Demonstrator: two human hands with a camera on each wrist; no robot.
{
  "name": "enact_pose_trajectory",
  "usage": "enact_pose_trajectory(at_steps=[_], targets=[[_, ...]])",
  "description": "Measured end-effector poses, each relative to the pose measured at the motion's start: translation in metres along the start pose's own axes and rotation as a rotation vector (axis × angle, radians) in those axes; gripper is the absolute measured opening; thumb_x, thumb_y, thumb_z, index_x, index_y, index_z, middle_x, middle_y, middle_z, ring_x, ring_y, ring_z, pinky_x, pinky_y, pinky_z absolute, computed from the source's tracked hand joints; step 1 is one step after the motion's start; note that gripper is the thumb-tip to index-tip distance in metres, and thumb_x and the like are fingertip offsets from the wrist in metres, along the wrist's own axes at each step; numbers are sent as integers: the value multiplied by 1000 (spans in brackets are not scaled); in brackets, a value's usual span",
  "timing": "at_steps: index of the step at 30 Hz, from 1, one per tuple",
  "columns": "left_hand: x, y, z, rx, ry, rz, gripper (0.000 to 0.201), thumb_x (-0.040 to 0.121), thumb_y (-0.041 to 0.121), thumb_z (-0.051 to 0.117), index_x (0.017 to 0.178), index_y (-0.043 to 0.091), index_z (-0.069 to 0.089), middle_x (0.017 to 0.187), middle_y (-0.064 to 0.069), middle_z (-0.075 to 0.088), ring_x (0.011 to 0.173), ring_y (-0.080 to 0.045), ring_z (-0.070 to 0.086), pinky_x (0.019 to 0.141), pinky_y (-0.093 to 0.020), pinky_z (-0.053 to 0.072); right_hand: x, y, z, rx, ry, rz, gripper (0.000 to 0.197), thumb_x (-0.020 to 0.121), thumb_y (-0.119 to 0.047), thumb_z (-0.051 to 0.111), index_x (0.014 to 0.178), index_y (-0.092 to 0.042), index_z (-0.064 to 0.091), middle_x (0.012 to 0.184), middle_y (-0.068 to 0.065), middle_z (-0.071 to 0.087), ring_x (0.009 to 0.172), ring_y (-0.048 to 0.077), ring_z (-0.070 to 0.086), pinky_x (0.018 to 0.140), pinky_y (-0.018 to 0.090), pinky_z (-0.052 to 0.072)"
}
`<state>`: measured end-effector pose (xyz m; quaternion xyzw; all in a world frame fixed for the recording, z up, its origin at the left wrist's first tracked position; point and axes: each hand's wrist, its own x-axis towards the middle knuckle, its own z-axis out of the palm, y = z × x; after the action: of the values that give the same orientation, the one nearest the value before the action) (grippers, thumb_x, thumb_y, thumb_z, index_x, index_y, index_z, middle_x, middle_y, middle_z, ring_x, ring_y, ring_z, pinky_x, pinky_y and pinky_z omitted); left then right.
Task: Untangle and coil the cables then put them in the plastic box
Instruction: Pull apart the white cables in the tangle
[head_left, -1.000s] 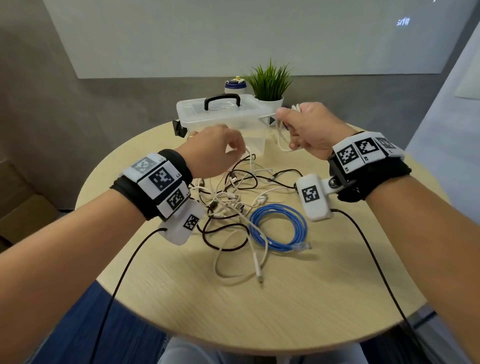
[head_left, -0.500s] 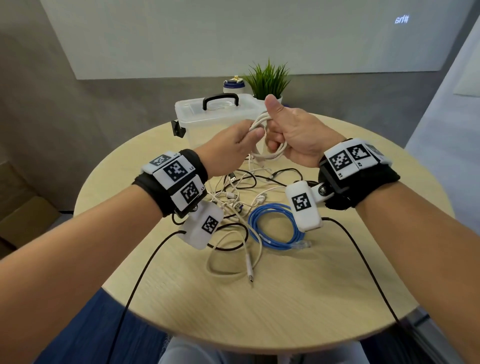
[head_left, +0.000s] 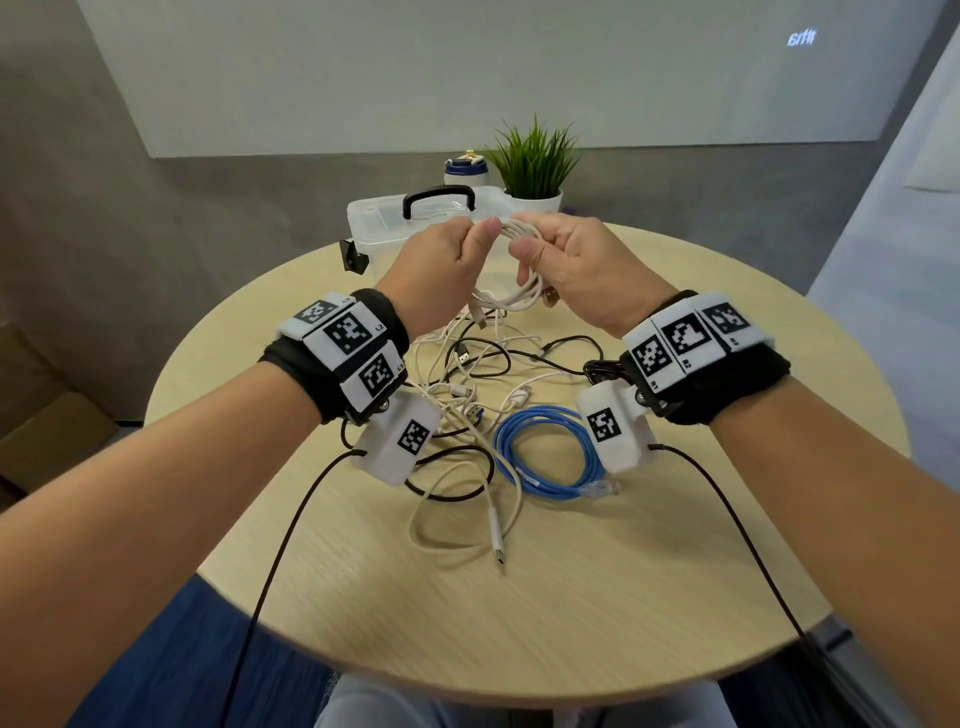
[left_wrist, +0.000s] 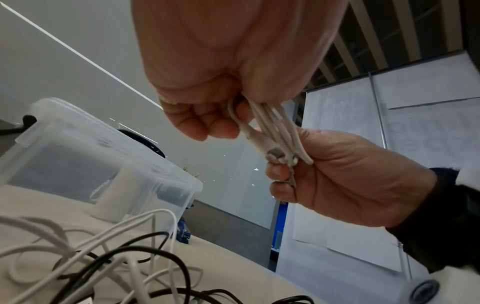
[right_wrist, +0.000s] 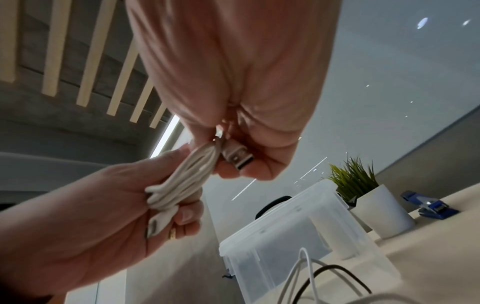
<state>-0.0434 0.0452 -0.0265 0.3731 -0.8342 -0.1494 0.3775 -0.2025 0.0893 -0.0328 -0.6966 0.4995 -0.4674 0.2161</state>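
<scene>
Progress first: one white USB cable is gathered into a small bundle of loops between my hands, raised above the worktop and just in front of the plastic box, whose lid with the black handle looks shut. My left hand has its fingers curled round one end of the loops; my right hand is clenched on the other end. By my reckoning this coil is nearly finished but not yet boxed. On the worktop below, the tangle of white and black cables is not sorted, and the blue network cable, to its right, lies coiled but outside the box, so most of the job is left.

From the head view the bundle's ends are hidden by my knuckles. The left wrist view shows the loops running between both hands. The right wrist view shows the USB plug poking out beneath my right fingers, a second connector in my left palm, and a blue clip past the potted plant
</scene>
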Motion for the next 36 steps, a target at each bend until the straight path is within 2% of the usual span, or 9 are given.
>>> enact_pose_trajectory(at_steps=[3,5,7,12,17,22,29,33,36], targets=[[1,2,-1,17,21,-10,40,101,40,32,70,18,45,60,4,44,48,-6,48,46,-12,35,0,-4,2,-89,23,-13,44,99,-22,49,142,-10,42,73,-4,58,64,10,51,60,24,46],[1,3,0,-10,39,-29,42,101,41,32,77,12,50,61,3,45,44,-2,49,45,-12,35,2,-6,4,-198,0,-28,27,100,-22,46,124,-13,55,74,-4,57,64,8,51,61,24,43],[0,5,1,-40,38,-32,43,101,41,32,79,10,52,61,3,45,45,-3,47,47,-14,35,2,-6,7,-320,-15,-20,17,103,-23,39,109,-14,53,77,-4,52,68,8,49,63,25,39],[-3,2,-5,-173,-45,-14,46,102,40,25,67,18,47,58,1,50,51,-9,51,54,-22,41,2,0,4,-443,6,3,20,104,-26,33,101,-15,49,84,5,51,72,16,45,64,30,33],[-2,-10,-18,-96,-125,27,25,100,21,41,80,20,55,72,7,59,58,3,52,66,-17,44,2,3,-6,-390,46,16,18,103,-25,34,96,-16,48,70,-4,45,61,8,41,56,27,32],[-1,-16,-21,54,-90,-9,14,94,17,54,84,15,63,74,0,65,63,-6,58,68,-18,51,2,0,-6,-281,51,-5,21,104,-24,35,90,-19,49,66,-9,44,58,5,41,61,25,37],[2,-4,-12,-610,163,-316,11,92,7,58,83,5,65,72,-8,69,63,-16,68,61,-26,57,1,1,6,-220,7,2,22,103,-24,38,86,-21,51,64,-2,46,54,11,40,54,26,35],[0,3,-5,-863,35,-432,23,93,13,58,102,-7,63,78,-12,69,58,-13,65,51,-20,51,0,3,9,-268,102,-45,19,102,-23,39,91,-15,51,65,-4,46,55,9,40,53,26,32],[-4,4,-6,-945,-113,-429,21,97,15,50,97,2,65,79,-7,71,69,-16,66,70,-29,59,1,6,5,-339,216,-72,21,103,-22,38,96,-9,54,74,3,55,64,12,48,56,26,36]])
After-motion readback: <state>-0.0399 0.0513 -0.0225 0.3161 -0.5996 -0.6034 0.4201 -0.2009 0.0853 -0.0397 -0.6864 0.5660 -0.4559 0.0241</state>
